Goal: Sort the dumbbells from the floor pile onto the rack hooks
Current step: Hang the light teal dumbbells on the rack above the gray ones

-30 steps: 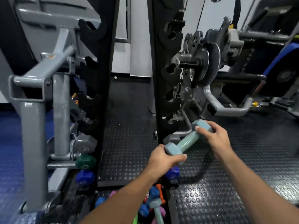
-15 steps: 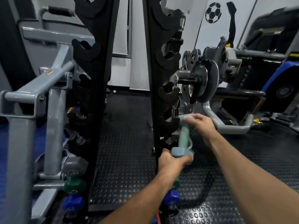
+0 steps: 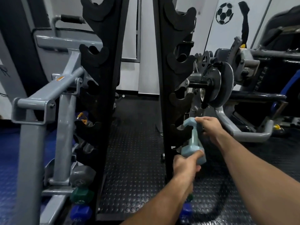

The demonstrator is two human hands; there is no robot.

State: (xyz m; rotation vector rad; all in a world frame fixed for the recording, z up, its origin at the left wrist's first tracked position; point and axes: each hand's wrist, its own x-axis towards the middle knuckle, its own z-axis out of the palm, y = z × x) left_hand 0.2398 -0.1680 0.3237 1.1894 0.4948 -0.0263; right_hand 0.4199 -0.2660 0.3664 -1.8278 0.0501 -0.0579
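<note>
While left hand [image 3: 184, 166] grips the lower head, right hand [image 3: 209, 127] clasps the upper head; pale-blue dumbbell [image 3: 194, 142] near-upright against rack hook [image 3: 180, 133].

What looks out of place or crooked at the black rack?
The pale blue dumbbell stands almost upright beside a right-post hook, not lying level across the rack. Both hands, left hand and right hand, grip its ends.

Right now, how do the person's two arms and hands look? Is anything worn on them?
Both forearms are bare, with no sleeve in sight. The left hand and the right hand wear no gloves, and I see no watch, ring or band on either wrist.
</note>
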